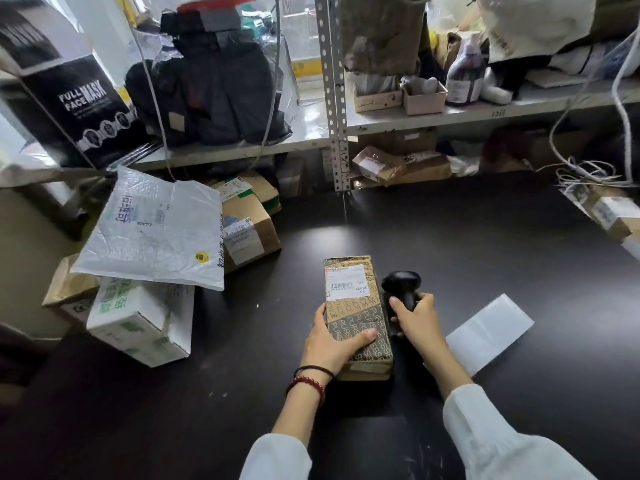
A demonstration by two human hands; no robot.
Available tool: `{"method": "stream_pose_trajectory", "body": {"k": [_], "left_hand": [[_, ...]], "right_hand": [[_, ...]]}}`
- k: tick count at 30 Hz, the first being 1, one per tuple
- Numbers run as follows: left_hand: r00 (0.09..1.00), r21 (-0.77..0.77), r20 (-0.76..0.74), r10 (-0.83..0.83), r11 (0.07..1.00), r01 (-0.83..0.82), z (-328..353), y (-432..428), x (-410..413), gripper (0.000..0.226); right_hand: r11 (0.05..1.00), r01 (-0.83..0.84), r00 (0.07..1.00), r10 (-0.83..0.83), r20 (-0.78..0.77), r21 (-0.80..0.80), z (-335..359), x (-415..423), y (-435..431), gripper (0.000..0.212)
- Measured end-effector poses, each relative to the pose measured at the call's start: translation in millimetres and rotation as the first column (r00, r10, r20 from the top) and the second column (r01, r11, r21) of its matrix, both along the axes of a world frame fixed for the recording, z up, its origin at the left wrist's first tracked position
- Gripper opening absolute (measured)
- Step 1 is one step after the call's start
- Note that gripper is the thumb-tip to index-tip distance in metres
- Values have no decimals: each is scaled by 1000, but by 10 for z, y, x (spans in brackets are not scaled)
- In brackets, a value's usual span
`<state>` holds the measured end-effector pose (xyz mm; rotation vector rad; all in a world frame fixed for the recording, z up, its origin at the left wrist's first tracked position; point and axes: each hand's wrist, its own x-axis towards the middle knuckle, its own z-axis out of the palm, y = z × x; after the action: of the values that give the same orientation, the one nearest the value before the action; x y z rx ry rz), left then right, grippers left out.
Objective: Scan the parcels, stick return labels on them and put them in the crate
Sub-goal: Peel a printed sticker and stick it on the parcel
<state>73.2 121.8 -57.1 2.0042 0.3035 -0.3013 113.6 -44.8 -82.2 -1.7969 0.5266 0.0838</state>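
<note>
Left hand [329, 341]: grips the near left side of the parcel, fingers curled round its edge and thumb lying across the top.
Right hand [417, 320]: fingers wrapped round the handle of one black scanner [401, 284], which is touching the parcel's right side, head towards the far edge.
Wrist: two bands on the left, one black, one of red beads.
Parcel [356, 306]: one brown box, flat on the table [485, 237], mid-way along and nearer the near edge.
Long axis: near edge to far edge, labelled end away from the person.
Print: repeated "PURS…" and "ESS" wording over the wrap.
Shipping label [346, 284]: white, face up, barcode, "MX" legible.
White sheet [488, 332]: one, blank, right of the scanner.
Left edge pile: one white mailer [152, 230] with a barcode, one white box [138, 317] with green print, brown cartons [249, 230] behind.
Shelf: black box [79, 109] reading "FULL FACE MASK".
</note>
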Motion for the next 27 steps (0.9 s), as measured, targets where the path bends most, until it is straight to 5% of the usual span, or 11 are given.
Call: {"method": "stream_pose_trajectory", "body": {"k": [7, 11, 14, 19, 27], "left_hand": [[999, 99, -42, -31, 994, 35, 61, -12, 3, 125], [969, 331, 196, -153, 940, 81, 180, -66, 49, 115], [868, 540, 383, -315, 839, 66, 176, -215, 98, 85], [602, 616, 560, -569, 772, 157, 151, -598, 221, 36], [298, 752, 374, -878, 475, 457, 116, -1149, 471, 17]], "right_hand": [[1000, 1, 998, -1, -65, 4, -64, 89, 52, 42], [997, -69, 996, 66, -61, -43, -26, -7, 19, 47], [988, -105, 994, 105, -6, -111, 57, -108, -78, 41], [985, -9, 990, 33, 137, -171, 296, -404, -427, 24], [962, 80, 993, -54, 105, -262, 303, -905, -908, 2]]}}
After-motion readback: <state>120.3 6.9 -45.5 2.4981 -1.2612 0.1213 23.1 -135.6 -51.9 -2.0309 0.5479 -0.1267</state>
